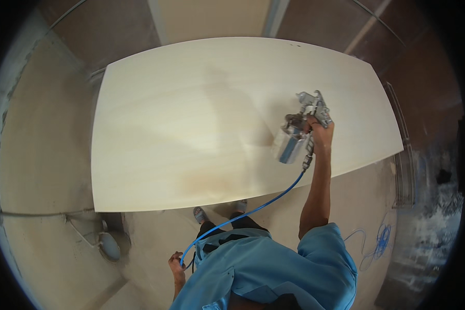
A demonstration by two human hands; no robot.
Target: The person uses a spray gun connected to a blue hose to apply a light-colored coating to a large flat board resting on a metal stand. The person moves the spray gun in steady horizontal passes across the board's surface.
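My right hand [321, 132] is closed around the handle of a metal spray gun [315, 106], held over the right part of a large pale panel [175, 119]. Below the gun's front hangs a silver paint cup [289, 145] with a blue stripe. A blue air hose [258, 208] runs from the fitting under the handle, curving down past my waist to my left hand [176, 264]. The fingers of that hand are curled around the hose, low at my left side. Whether the gun's trigger is pressed, I cannot tell.
Loose blue hose coils [381, 242] lie on the floor at the right. A round grey object [109, 246] stands at the lower left, near a pipe [41, 213] along the wall. Metal frames [404, 175] stand beyond the panel's right edge. My feet are at its near edge.
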